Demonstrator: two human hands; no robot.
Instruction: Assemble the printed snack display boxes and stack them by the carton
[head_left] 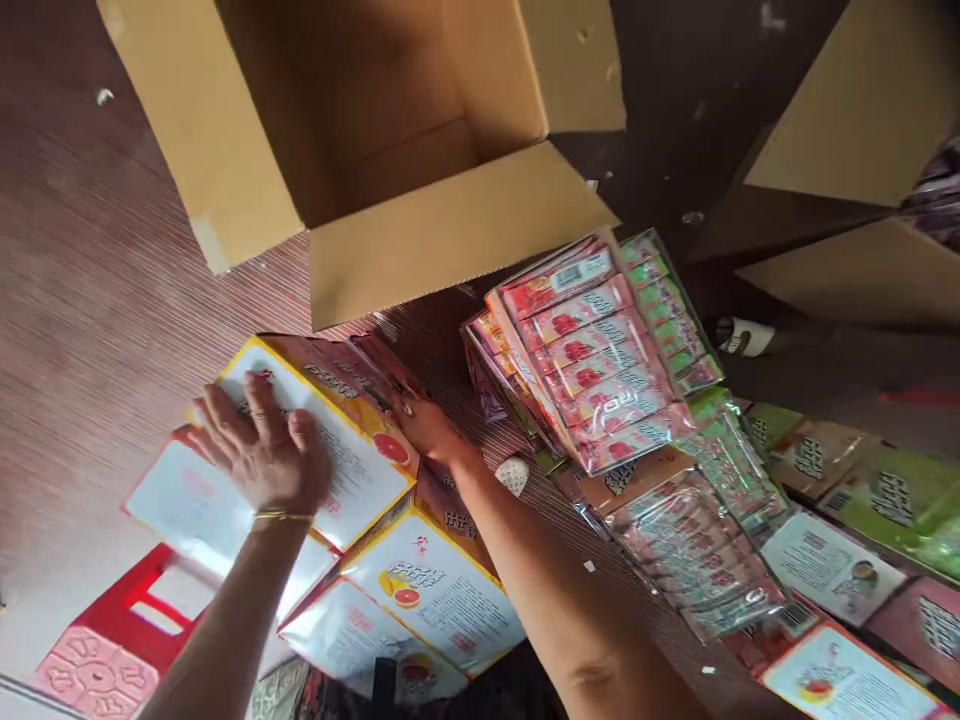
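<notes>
In the lower left of the frame, the left hand [259,445] lies flat on top of a yellow-edged box [337,440] with a picture of a cut grapefruit on it. The fingers [225,415] are spread wide and point toward the upper left; they press on the box and do not curl around it. The right hand [427,425] is at the middle of the frame, touching the far right edge of the same box. Its fingers are mostly hidden by the hand, so I cannot tell how much they are closed or if they grip the edge. The box sits tilted, with its long side running from upper left to lower right, and it rests on more boxes [420,600] of the same kind below it. So the box lies right between the two hands, left hand on top and right hand at the side. Above them, at the top middle, a big brown carton [450,230] stands open with its flaps out. To the right of the right hand lie shiny packs of snack bars [600,360], stacked and leaning, near but not touching the hand. A red stool [112,640] peeks out at the bottom left.
</notes>
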